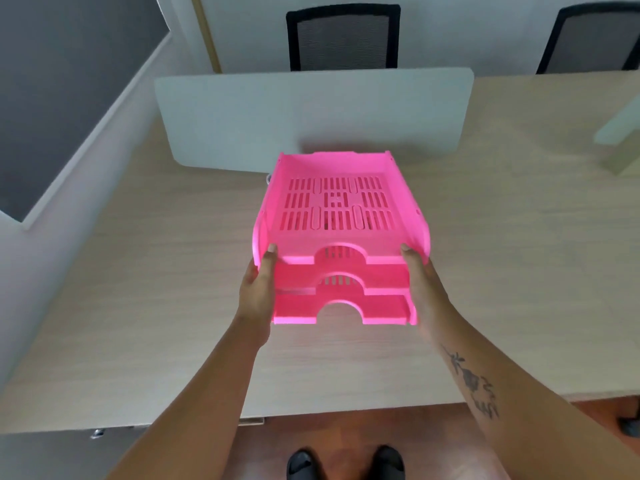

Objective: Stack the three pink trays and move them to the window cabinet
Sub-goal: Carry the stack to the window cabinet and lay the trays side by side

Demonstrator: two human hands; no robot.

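Note:
Three pink slotted trays sit one on top of another as a stack [337, 237] above the middle of the wooden desk [138, 289]. My left hand [258, 292] grips the stack's left side near its front, thumb on the top tray's rim. On the opposite side my right hand [420, 285] grips the same way. Whether the bottom tray rests on the desk or hangs just above it, I cannot tell.
A white divider panel [311, 112] stands across the desk just behind the stack. Two black mesh chairs [343, 36] are beyond it. A wall with a grey board [62, 81] runs along the left. A second divider [620, 133] is at the right edge.

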